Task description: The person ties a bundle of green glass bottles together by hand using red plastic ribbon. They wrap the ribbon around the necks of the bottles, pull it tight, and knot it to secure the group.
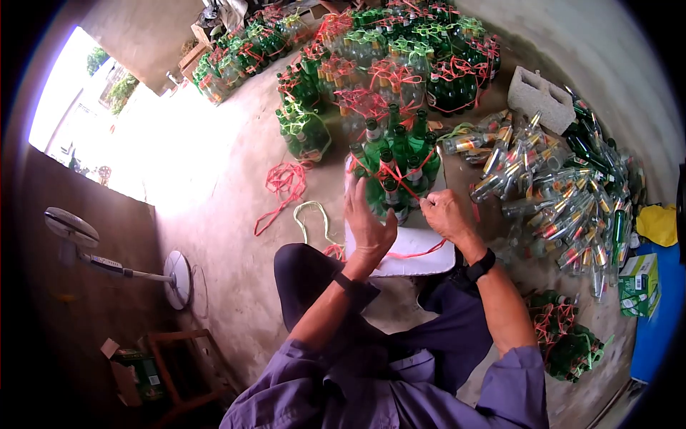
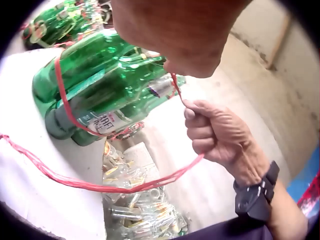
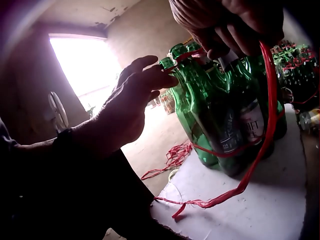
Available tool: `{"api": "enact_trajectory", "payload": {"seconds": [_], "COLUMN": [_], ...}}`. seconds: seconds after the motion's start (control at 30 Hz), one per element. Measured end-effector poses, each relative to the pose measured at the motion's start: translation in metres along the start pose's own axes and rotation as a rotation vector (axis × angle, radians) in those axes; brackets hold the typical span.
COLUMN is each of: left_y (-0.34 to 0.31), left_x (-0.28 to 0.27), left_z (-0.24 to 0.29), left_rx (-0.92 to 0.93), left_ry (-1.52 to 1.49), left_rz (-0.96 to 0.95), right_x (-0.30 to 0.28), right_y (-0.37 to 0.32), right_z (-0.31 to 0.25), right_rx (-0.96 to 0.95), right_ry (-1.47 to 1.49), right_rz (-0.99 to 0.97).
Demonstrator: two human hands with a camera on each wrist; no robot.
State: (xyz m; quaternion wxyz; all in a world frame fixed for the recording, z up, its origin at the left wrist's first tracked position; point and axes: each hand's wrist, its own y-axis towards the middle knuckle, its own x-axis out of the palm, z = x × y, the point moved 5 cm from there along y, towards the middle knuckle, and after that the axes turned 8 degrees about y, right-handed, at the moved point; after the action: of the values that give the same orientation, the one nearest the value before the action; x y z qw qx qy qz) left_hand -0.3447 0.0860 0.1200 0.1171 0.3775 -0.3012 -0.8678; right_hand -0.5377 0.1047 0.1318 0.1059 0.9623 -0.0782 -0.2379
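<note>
The bundle of green bottles stands upright at the far edge of the white board, just ahead of both hands. The left hand, fingers straight, is nearest; the right hand pinches the red string looped round it.

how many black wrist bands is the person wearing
2. One black band is on the left wrist, behind the left hand beside the bundled green bottles; the other band is on the right wrist, behind the right hand gripping the red string.
</note>
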Motion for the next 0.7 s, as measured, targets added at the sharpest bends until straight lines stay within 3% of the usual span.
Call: {"api": "enact_trajectory", "payload": {"seconds": [0.13,0.2,0.27,0.33,0.37,0.7], "left_y": [0.035,0.051,0.055,0.052,0.052,0.052], "left_x": [-0.016,-0.018,0.0,0.026,0.031,0.027], "left_z": [0.046,0.066,0.06,0.045,0.038,0.041], "left_rx": [0.123,0.281,0.317,0.369,0.4,0.374], "left_ry": [0.202,0.334,0.275,0.284,0.313,0.292], "left_rz": [-0.101,-0.187,-0.224,-0.343,-0.305,-0.328], "right_x": [0.002,0.002,0.005,0.003,0.002,-0.005], "right_y": [0.001,0.002,0.0,0.003,0.004,-0.003], "right_z": [0.004,0.008,0.011,0.01,0.011,0.021], "right_rx": [-0.026,0.017,0.065,-0.003,0.002,-0.126], "right_ry": [-0.021,0.006,0.047,-0.066,-0.061,-0.059], "right_rz": [-0.004,-0.012,-0.025,-0.021,-0.016,0.065]}}
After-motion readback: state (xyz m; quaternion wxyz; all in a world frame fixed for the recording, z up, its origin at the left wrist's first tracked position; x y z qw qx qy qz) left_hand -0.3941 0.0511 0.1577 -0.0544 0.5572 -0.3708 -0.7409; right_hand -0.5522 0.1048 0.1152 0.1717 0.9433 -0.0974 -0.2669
